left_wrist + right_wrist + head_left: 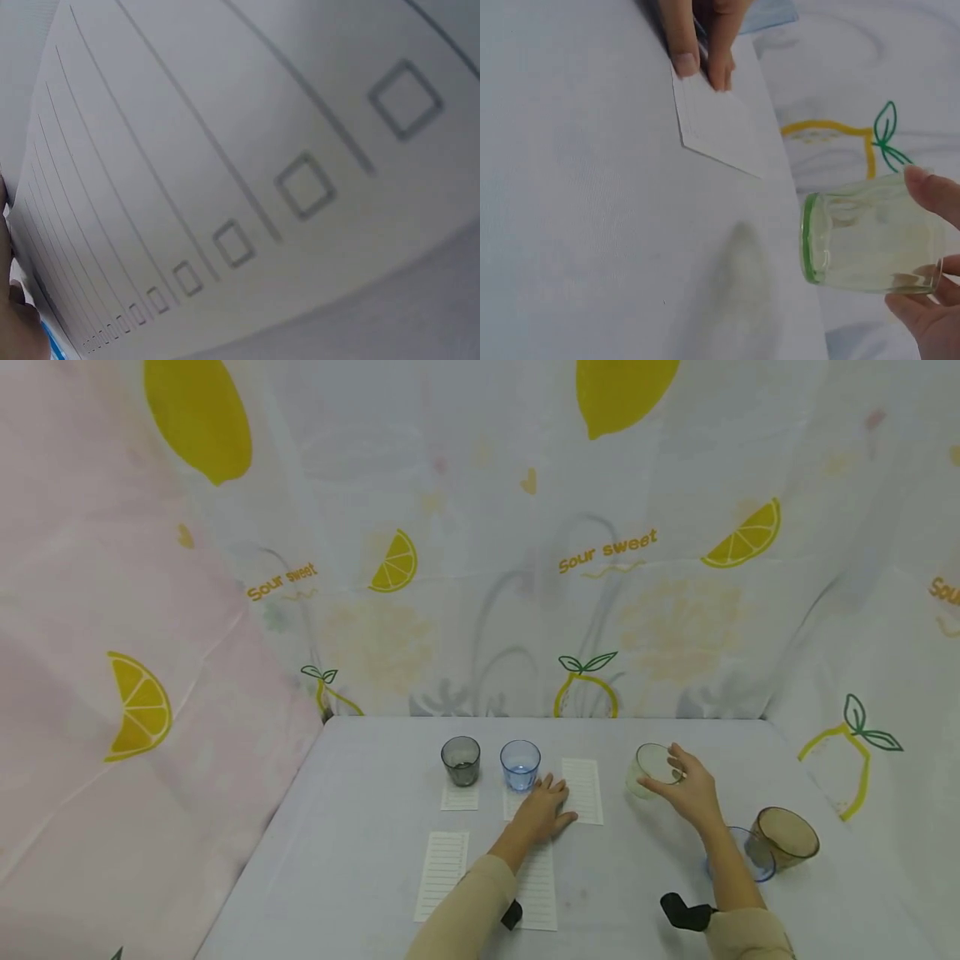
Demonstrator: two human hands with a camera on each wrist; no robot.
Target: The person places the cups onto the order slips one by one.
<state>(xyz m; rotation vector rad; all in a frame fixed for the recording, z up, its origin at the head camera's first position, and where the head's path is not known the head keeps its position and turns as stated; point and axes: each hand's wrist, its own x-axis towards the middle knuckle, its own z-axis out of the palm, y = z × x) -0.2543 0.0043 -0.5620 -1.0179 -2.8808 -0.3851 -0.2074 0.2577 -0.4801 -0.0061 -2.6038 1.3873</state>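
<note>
In the head view my right hand [693,795] grips a pale green glass [643,777] by its rim, thumb on one side and fingers on the other. The right wrist view shows this glass's thick green base and a shadow on the table apart from it. My left hand [542,812] rests with extended fingers on a lined paper slip [587,785]. A light blue glass [520,760] stands just beyond that hand, on another slip. To its left a grey glass [461,758] stands on a slip too. Lined paper with small boxes [187,142] fills the left wrist view.
A brown glass [791,835] stands at the right, beside a clear blue-rimmed glass [763,870] partly hidden by my right forearm. Two longer lined slips lie nearer me, one slip [442,877] left of my left sleeve. A lemon-print curtain [480,543] hangs behind the table.
</note>
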